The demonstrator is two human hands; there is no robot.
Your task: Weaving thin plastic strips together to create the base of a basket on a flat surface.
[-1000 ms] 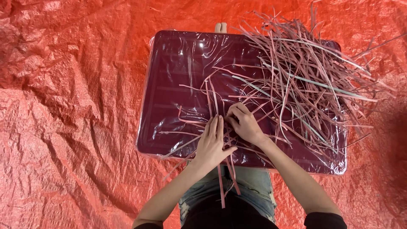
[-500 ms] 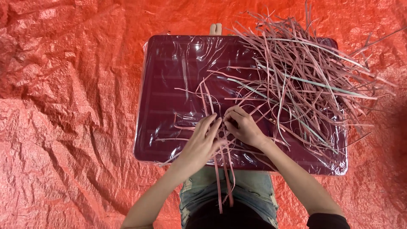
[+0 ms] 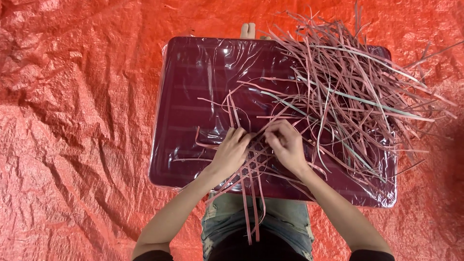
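Observation:
A low maroon table [image 3: 193, 96] wrapped in clear plastic stands in front of me. At its near edge lies a small woven patch of thin pinkish strips [image 3: 255, 157], with loose ends hanging over the edge toward my lap. My left hand [image 3: 232, 152] presses on the patch's left side, fingers curled over the strips. My right hand [image 3: 286, 145] pinches strips at the patch's right side. The two hands almost touch above the weave.
A big loose pile of pinkish and pale green strips [image 3: 353, 92] covers the table's right half and spills over its right edge. An orange crinkled tarp [image 3: 72, 145] lies under everything. A bare foot [image 3: 248, 30] shows past the far edge.
My left hand has curled its fingers and slid slightly right onto the weave. My right hand has shifted a little along the strips. The view has moved a bit.

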